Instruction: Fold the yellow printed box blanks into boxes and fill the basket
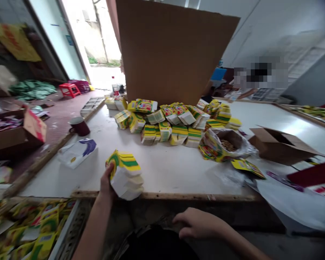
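Near the front edge of the table, my left hand is closed around a stack of flat yellow, green and white cartons. The thumb lies on the printed side, and the rest of that hand's fingers are hidden. Lower down, in front of my body, my right hand hangs below the table edge. It seems to hold nothing, with its thumb and index finger apart. Several more bundles of the same cartons lie in a heap at the middle of the white table.
Behind the heap stands a tall cardboard panel. A plastic-lined bag with small brown pieces and an open cardboard box sit right. A mug stands left, above a crate of yellow packets. Another person is at the far right.
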Demonstrator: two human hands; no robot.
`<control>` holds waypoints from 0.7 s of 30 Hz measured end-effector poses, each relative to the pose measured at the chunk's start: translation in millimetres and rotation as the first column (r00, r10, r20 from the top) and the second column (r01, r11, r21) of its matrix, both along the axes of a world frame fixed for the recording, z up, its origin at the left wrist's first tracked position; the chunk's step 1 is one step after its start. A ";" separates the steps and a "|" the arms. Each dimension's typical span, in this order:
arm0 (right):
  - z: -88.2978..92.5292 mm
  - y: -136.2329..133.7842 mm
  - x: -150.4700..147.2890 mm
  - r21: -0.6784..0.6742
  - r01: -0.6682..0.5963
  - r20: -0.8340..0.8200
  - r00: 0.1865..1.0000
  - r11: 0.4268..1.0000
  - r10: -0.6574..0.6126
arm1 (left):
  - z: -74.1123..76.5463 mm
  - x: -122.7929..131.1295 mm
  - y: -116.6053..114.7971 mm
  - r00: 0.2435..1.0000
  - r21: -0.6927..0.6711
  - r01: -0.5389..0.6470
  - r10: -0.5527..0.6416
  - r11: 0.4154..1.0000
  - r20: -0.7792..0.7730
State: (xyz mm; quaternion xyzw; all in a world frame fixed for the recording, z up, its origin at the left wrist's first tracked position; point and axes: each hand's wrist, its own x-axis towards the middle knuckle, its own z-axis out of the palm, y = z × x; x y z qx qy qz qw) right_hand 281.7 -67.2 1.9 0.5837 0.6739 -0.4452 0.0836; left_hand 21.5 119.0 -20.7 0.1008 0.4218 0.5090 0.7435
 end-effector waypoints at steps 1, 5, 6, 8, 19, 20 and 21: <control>9.5 7.3 -2.0 0.042 -0.009 -0.034 0.999 0.999 0.010 | 0.7 7.1 -2.0 0.996 0.023 -0.081 0.082 0.996 -0.034; 36.6 33.3 -10.1 0.116 -0.032 -0.159 0.986 0.993 0.050 | -5.1 38.7 -12.2 0.964 0.074 -0.242 0.248 0.967 -0.090; 40.0 39.0 -11.8 0.136 -0.028 -0.190 0.980 0.990 0.054 | -6.9 45.8 -14.1 0.954 0.081 -0.273 0.281 0.959 -0.102; 42.2 50.1 -14.0 0.196 0.013 -0.254 0.966 0.980 0.038 | -9.1 56.2 -15.7 0.936 0.084 -0.323 0.331 0.943 -0.119; -21.7 134.8 -55.7 0.588 0.261 -0.307 0.948 0.765 -0.087 | -0.3 64.8 -3.0 0.895 0.024 -0.412 0.409 0.911 -0.179; -27.2 140.1 -65.0 0.587 0.245 -0.270 0.958 0.772 -0.099 | 0.2 66.2 -2.7 0.892 0.018 -0.417 0.413 0.909 -0.183; -31.9 143.8 -73.8 0.585 0.245 -0.252 0.961 0.774 -0.113 | 0.8 67.3 -2.5 0.888 0.015 -0.424 0.419 0.905 -0.188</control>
